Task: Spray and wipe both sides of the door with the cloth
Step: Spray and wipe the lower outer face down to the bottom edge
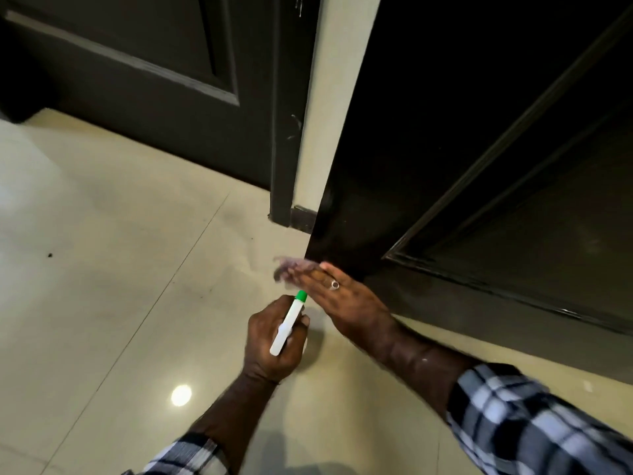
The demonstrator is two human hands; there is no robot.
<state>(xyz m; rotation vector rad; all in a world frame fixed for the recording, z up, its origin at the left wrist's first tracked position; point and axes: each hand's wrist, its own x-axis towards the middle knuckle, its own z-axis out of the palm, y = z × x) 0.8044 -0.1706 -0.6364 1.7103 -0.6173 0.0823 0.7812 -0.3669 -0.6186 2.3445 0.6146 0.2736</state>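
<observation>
Wiping the door's (445, 149) bottom corner, the flat-fingered right hand (342, 296) presses what looks like a blurred cloth (291, 267); just left of the door, the left hand (274, 341) grips the spray bottle (289, 322).

Two hands, left (274, 341) and right (346, 296), one spray bottle (287, 323), one cloth (291, 267), two dark doors (445, 149).

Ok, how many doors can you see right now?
2: a closed panelled door at upper left, and an open one on the right, its bottom corner by the right hand. Others may lie outside view.
</observation>
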